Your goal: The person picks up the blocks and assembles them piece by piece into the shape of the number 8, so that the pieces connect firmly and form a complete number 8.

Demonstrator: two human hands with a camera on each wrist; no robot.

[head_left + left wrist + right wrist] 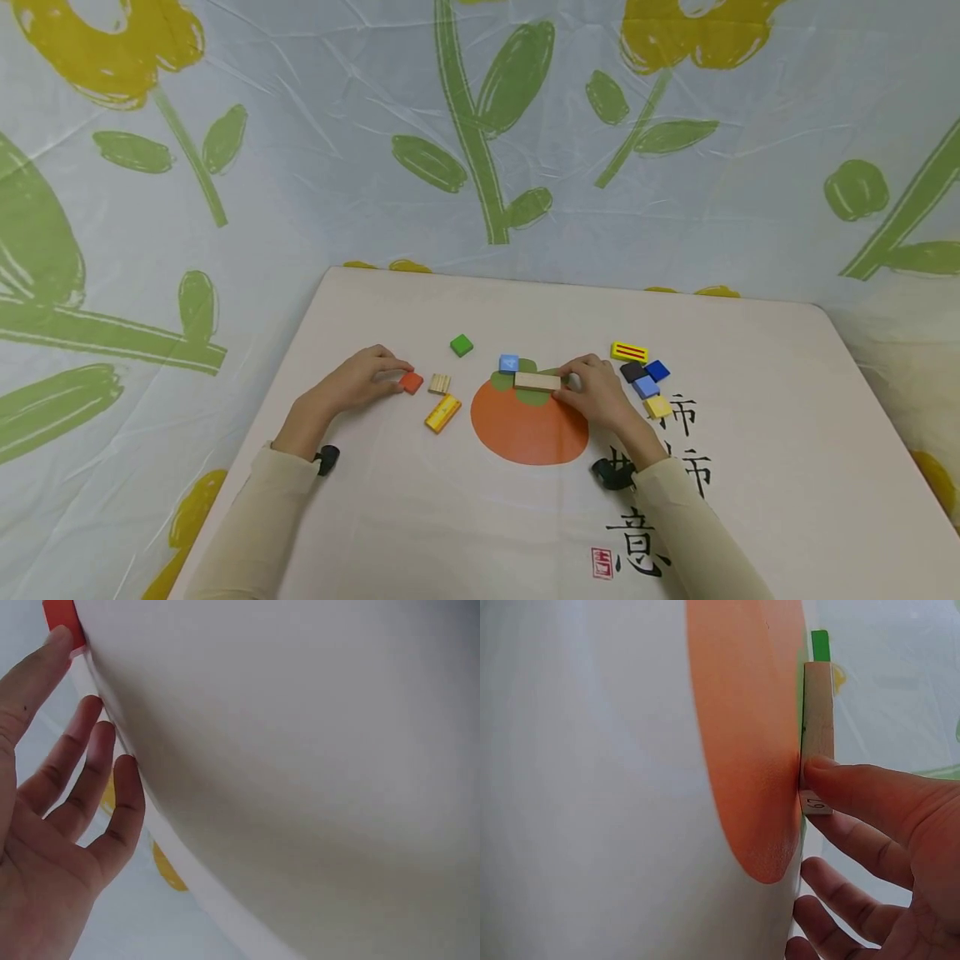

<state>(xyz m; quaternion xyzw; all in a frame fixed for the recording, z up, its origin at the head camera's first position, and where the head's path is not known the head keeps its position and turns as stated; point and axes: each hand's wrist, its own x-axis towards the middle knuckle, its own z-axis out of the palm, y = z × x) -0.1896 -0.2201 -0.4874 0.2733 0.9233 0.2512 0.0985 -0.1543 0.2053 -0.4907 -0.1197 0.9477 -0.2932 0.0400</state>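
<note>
My left hand [362,382] pinches a small red block [412,382] at the left part of the table. In the left wrist view the thumb lies on the red block [63,621], while the other fingers spread loosely. On the printed orange persimmon [528,429], a long plain wooden block [536,382] lies crosswise. Its right end is between the thumb and forefinger of my right hand [598,393]. The right wrist view shows the number 67 on the end of the wooden block [817,712]. A light blue block [508,363] marked 4 sits by its left end.
Near the left hand lie a striped wooden block [439,383], a yellow-orange block [442,413] and a green block [461,345]. Beyond the right hand is a group with a yellow red-striped block [628,352], a black block [633,372] and several others. Flowered cloth [337,167] hangs behind the table.
</note>
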